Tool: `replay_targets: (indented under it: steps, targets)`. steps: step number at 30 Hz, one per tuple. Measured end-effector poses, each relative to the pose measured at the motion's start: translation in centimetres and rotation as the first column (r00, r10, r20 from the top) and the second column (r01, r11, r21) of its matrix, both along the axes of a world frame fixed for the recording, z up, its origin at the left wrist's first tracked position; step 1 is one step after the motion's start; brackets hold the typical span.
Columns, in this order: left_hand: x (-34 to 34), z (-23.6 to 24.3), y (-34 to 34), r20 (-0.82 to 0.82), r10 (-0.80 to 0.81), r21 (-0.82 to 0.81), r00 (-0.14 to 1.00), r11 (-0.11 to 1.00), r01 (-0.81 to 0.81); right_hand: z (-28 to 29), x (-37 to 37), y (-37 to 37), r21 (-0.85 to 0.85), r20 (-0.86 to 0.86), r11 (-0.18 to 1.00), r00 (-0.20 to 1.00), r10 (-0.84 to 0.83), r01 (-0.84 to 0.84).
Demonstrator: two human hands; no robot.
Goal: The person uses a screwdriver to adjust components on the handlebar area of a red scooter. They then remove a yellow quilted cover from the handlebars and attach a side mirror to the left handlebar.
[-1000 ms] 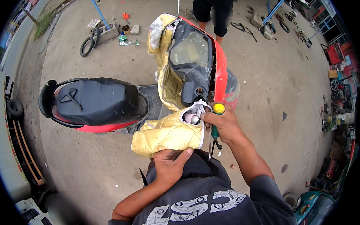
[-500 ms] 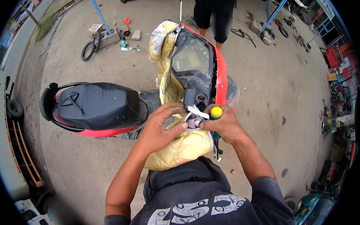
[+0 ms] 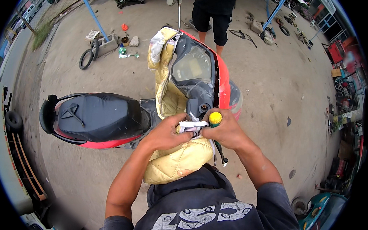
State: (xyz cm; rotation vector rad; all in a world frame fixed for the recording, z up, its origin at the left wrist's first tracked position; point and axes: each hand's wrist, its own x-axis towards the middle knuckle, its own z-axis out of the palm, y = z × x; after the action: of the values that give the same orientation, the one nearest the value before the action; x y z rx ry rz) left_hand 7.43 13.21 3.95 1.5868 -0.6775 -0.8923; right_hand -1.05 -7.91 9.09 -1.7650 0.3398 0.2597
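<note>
A red and black scooter [image 3: 110,116] stands before me, with a yellow quilted cover [image 3: 178,160] draped over its handlebar area. My left hand [image 3: 169,133] is closed on the edge of this cover, at a white strap [image 3: 193,124] that runs between my two hands. My right hand [image 3: 226,131] grips a screwdriver [image 3: 215,119] with a yellow-ended green handle, and its thumb presses at the strap's other end. Under the strap, the cover's opening is mostly hidden by my fingers. A black lever [image 3: 224,160] sticks out below my right hand.
Another person [image 3: 212,19] stands beyond the scooter's mirror. Two tyres [image 3: 86,59] lean by a concrete block at the foot of a blue pole [image 3: 92,12]. A green bottle [image 3: 122,50] is close by. Machine parts [image 3: 342,101] line the right side; a teal vehicle [image 3: 323,215] is lower right.
The white strap, crumpled before, now lies straighter between my hands. My left fingers have moved in over the cover's edge. The scooter sits slightly lower in view.
</note>
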Motion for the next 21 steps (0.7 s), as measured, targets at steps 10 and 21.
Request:
replay_targets:
  steps: [10, 21]
  targets:
    - [4.9, 1.5, -5.3, 0.263, 0.09, -0.035, 0.961, 0.996, -0.083, 1.3, 3.3, -2.0, -0.248, 0.124, 0.917, 0.949, -0.291, 0.313]
    - [6.0, -2.3, -7.1, 0.42, 0.271, -0.083, 0.866, 0.962, -0.261, -1.5, 3.6, -2.2, -0.637, 0.202, 0.729, 0.967, -0.158, 0.252]
